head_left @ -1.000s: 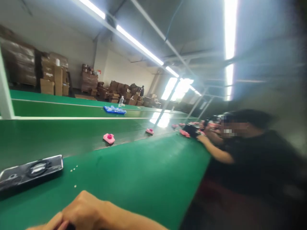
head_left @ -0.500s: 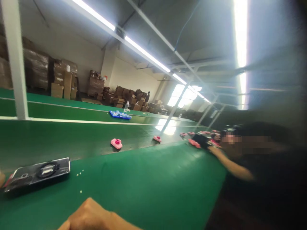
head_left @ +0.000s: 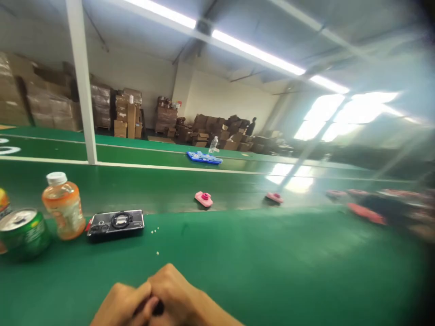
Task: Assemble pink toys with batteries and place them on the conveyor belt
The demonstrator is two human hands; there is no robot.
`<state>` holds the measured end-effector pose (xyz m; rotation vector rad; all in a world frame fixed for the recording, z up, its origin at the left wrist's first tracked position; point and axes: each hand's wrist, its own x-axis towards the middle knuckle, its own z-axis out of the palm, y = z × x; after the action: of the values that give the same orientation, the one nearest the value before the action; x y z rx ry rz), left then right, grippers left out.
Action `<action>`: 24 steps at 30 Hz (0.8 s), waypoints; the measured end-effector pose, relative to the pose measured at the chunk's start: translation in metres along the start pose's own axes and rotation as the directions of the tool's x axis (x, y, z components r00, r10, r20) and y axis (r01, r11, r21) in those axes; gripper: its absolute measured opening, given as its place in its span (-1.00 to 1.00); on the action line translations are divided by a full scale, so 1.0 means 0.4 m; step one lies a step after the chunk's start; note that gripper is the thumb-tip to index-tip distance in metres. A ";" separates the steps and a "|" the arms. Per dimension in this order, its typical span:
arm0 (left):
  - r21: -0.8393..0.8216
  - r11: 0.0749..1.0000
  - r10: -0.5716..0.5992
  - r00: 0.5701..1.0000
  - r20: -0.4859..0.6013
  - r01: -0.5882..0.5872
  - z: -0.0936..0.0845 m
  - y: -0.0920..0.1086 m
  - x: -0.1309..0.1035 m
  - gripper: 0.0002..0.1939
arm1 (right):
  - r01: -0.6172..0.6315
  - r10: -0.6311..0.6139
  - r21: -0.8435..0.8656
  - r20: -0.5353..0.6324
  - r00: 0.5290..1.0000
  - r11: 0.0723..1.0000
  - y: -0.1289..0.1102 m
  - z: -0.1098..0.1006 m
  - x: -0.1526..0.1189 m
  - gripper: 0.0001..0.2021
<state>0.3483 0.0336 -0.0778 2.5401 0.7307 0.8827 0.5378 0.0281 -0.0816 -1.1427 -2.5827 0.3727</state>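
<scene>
Orange bottle [head_left: 65, 212] between green can [head_left: 29, 235] and phone [head_left: 105, 226] | left hand [head_left: 118, 305], right hand [head_left: 181, 296]: fingers [head_left: 148, 310] curled, can't tell hold

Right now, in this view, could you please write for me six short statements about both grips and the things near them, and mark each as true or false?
1. The phone lies just right of the orange bottle in the view. True.
2. The bottle has no cap. False: a white cap is on it.
3. The left grip and right grip are close together at the bottom of the view. True.
4. A drink can lies on its side. False: the green can stands upright.
5. The blue tray lies farther away than the phone. True.
6. An object held between the grips is plainly visible. False: whether they hold anything cannot be told.
</scene>
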 end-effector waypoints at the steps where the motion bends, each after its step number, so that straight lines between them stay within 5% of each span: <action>1: 0.018 1.000 -0.002 1.000 -0.007 0.002 -0.003 0.006 0.000 -0.62 | 0.005 -0.005 0.013 -0.016 1.000 1.000 -0.007 -0.002 -0.001 -0.58; 6: 0.183 0.983 -0.012 1.000 0.024 0.008 -0.018 0.035 0.004 -0.79 | 0.129 -0.119 0.054 -0.160 0.980 0.990 -0.033 -0.035 -0.004 -0.76; 9: 0.270 0.959 -0.082 0.997 -0.011 0.082 -0.042 0.055 0.029 -0.86 | 0.238 -0.215 0.100 -0.195 0.957 0.966 -0.026 -0.063 0.010 -0.63; 14: 0.382 0.883 -0.208 0.958 -0.199 0.272 -0.166 0.124 -0.008 -0.82 | 0.210 -0.200 0.060 -0.145 0.969 0.976 -0.016 -0.081 0.014 -0.55; 16: 0.359 0.819 -0.308 0.870 -0.385 0.448 -0.245 0.145 -0.107 -0.77 | 0.155 -0.140 0.084 -0.166 0.976 0.984 -0.025 -0.079 0.007 -0.57; 19: 0.210 0.614 -0.460 0.561 -0.688 0.761 -0.371 0.118 -0.328 -0.69 | 0.027 0.040 0.295 -0.218 0.975 0.955 -0.075 -0.067 0.040 -0.57; 21: 0.121 0.467 -0.521 0.383 -0.763 0.876 -0.441 0.064 -0.468 -0.64 | -0.052 0.141 0.486 -0.149 0.979 0.873 -0.141 -0.046 0.115 -0.59; 22: 0.097 0.414 -0.555 0.336 -0.761 0.905 -0.471 0.033 -0.522 -0.61 | -0.075 0.150 0.546 -0.094 0.984 0.835 -0.183 -0.029 0.169 -0.57; 24: 0.086 0.402 -0.601 0.333 -0.727 0.912 -0.521 -0.023 -0.590 -0.56 | -0.107 0.133 0.581 -0.003 0.991 0.807 -0.276 0.015 0.295 -0.52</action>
<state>0.0508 -0.0617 -0.0380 1.6466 2.4428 1.1773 0.3855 0.0441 -0.0298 -1.0564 -2.1134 1.0675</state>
